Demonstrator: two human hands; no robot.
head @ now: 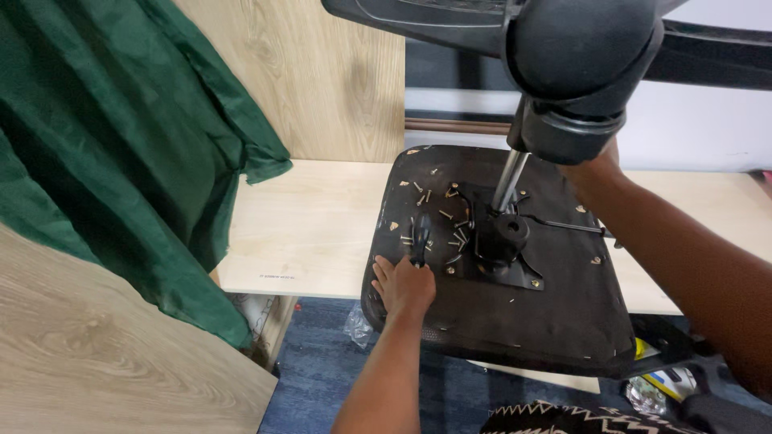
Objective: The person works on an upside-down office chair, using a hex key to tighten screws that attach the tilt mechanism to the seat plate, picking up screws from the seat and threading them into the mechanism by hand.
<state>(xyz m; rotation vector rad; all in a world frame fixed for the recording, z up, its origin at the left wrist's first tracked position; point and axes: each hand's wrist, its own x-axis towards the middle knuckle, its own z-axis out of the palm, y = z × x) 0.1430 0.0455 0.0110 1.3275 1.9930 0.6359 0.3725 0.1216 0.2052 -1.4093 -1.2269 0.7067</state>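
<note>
At the near edge of the upturned chair seat (515, 321), the left hand (404, 285) lies palm down on the black underside, fingers curled around a dark tool handle (420, 241) that points away toward the middle of the seat. The grip looks closed on the handle; what kind of tip the tool carries cannot be made out.

Just beyond the hand, loose screws (450, 229) lie scattered over the underside, most of them gathered between the tool and the mounting plate (503, 261). The plate sits on the seat's centre, with the gas-lift column (510, 181) rising from it at a slight tilt.

Farther back, the right hand (595, 169) reaches up to the large black collar (567, 128) at the column's top. The fingers are hidden behind the collar, so how far they close cannot be told.

The seat rests on a pale tabletop (310, 229); a green cloth (121, 145) hangs at the left.

Judgement: fastener work at the plate is in hand, column steadied from above. The next move calls for seating the tool tip squarely on one screw while the seat stays flat.
</note>
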